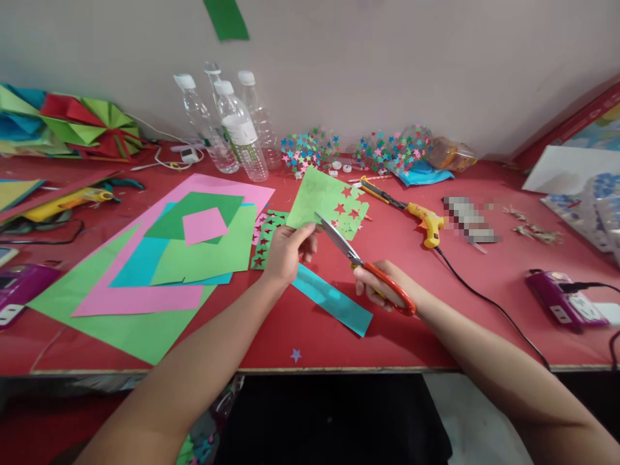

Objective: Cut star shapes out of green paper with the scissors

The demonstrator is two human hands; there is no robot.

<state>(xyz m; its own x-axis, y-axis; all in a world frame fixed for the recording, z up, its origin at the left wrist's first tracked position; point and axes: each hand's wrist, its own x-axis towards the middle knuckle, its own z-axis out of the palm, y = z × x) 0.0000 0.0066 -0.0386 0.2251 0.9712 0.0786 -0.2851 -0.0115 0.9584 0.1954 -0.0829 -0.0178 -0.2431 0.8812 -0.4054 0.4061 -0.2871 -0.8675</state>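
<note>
My left hand (290, 250) pinches the lower edge of a light green sheet (306, 197), which has star-shaped holes in its right part. In my right hand (380, 284) are scissors (398, 294) with red-orange handles. Their blades point up and left, and the tips lie over the lower part of the green sheet. A blue paper strip (334, 300) lies on the table below both hands. Beside my left wrist is a green strip (265, 240) with star-shaped holes. One small purple star (295, 355) sits near the table's front edge.
Colored sheets (140, 303) overlap on the left of the red table (271, 332). Plastic bottles (245, 139) stand at the back, beside containers of stars (310, 150). A yellow glue gun (429, 223) with a black cord lies right. Purple power strips (566, 303) sit at both sides.
</note>
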